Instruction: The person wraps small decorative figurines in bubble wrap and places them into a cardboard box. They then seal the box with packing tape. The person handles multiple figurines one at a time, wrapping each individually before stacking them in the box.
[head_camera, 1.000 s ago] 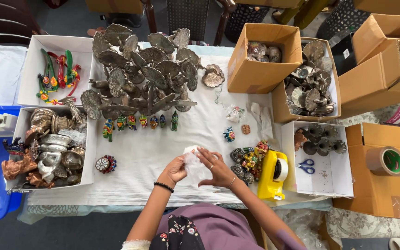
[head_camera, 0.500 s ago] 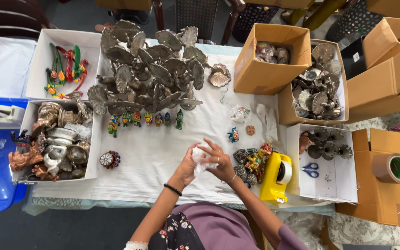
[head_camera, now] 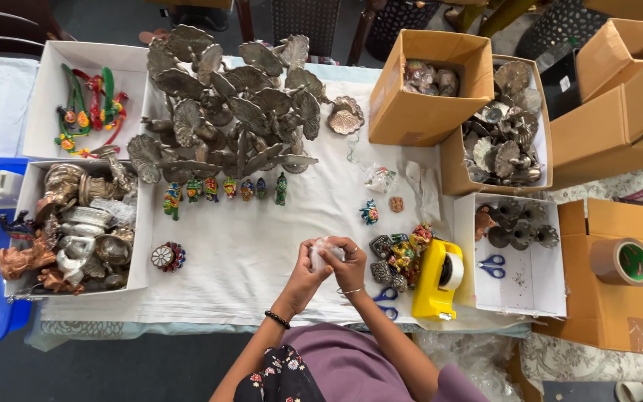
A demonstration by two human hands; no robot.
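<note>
Left hand (head_camera: 305, 272) and right hand (head_camera: 345, 262) pinch a small clear-wrapped piece (head_camera: 321, 251) together; loosening either could drop it onto the trinkets (head_camera: 400, 257) just beside.

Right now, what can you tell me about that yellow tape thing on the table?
The tape dispenser is bright yellow and looks like plastic. It lies on the white tablecloth near the table's front edge, just right of both hands. A roll of clear or whitish tape sits in its round middle. A heap of small colourful trinkets presses against its left side, blue-handled scissors lie by its lower left, and a white box stands to its right. No hand touches it.
</note>
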